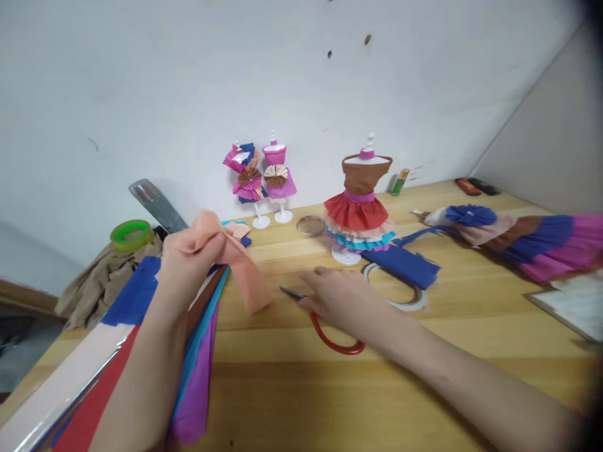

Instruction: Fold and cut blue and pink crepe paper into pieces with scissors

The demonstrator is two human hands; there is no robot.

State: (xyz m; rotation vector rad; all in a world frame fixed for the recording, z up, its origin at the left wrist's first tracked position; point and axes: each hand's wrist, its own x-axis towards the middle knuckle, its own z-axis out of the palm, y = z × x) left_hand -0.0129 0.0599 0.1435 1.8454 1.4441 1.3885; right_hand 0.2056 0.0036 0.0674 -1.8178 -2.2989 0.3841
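Coloured paper sheets (198,389) fan beneath the left hand (188,251), its grip pinched on a peach crepe strip (247,279). Right hand (339,298) lies flat, unclosed, over red-handled scissors (346,350) on the bench (330,402). Their tip points at the dangling strip, so a snag looks possible.

Just one camera here, worn on the person's head, looking forward and down across the wooden table (301,376) toward its far edge and the white wall (188,75) behind. It's really close in: both forearms enter from the bottom, with the left hand (186,254) and right hand (339,298) mid-frame. Wide lens, with dark corners on the right and a side wall (556,138) at the table's right end.
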